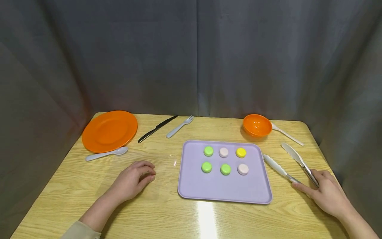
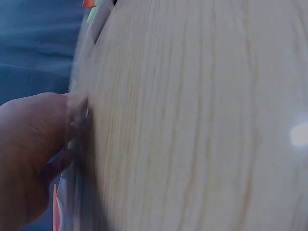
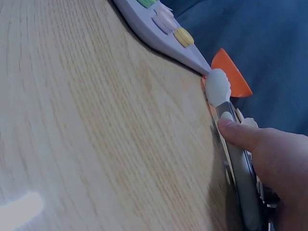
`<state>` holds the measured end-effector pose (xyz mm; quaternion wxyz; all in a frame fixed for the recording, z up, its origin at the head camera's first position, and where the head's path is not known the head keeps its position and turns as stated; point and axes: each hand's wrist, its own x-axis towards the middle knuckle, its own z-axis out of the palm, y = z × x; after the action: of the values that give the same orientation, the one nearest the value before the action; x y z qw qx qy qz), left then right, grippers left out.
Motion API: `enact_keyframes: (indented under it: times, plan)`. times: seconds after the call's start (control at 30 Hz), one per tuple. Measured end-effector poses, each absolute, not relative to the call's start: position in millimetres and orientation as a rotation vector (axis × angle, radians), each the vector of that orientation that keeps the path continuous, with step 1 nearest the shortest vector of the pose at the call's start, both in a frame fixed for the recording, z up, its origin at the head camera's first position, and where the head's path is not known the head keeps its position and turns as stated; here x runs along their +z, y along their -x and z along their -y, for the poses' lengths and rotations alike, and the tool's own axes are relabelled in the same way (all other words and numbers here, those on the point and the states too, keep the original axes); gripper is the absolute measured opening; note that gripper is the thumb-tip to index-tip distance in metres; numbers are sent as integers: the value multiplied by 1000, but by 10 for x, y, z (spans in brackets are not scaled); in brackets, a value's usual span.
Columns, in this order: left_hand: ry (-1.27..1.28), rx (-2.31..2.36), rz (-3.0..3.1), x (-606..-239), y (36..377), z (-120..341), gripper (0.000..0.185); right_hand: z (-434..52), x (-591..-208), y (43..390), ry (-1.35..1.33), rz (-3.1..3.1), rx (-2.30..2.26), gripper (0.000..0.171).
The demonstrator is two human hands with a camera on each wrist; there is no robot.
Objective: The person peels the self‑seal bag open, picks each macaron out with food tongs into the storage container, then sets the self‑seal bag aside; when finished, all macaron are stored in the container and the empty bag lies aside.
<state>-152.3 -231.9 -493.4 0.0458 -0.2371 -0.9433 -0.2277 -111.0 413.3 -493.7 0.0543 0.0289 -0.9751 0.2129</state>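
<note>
- My right hand lies on the hinged end of the tongs at the lower right of the frame. The fingers are almost straight and only touch the two metal arms; they do not close around them yet. In the right wrist view one fingertip presses on the near arm, just behind its white tip.
- My left hand rests on the table at the lower left of centre, fingers loosely curled, with nothing in it. The left wrist view is too blurred to add more.
- The tongs lie flat on the wood, just beside the right edge of the purple tray, and their two arms spread wide toward the upper right.
- I judge the tongs light, stiff and springy. The metal looks smooth, so it may slip; I would take hold at the middle of the arms, not at the hinge.
- On the tray six small round pieces sit in two rows: green, pink and yellow. They look small and smooth, so easy to lose from the tips.
- In the upper left there is an orange plate with a white spoon below it, and a black knife and a white fork near it. An orange bowl stands at the upper right.
</note>
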Motion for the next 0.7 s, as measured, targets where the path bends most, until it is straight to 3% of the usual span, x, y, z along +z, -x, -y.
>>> enact_keyframes:
  times: [0.27,0.53,0.7]
  plan:
    - [780,-644,2900,-4941,1504,2363,15,-4135,-5009,1089,-30,2910,716,75]
    - [834,-699,2903,-4897,1508,2403,25,-4099,-4989,1138,25,2908,840,117]
    - [754,-713,2833,-4686,1515,2411,47,-4039,-4853,1155,30,2900,793,112]
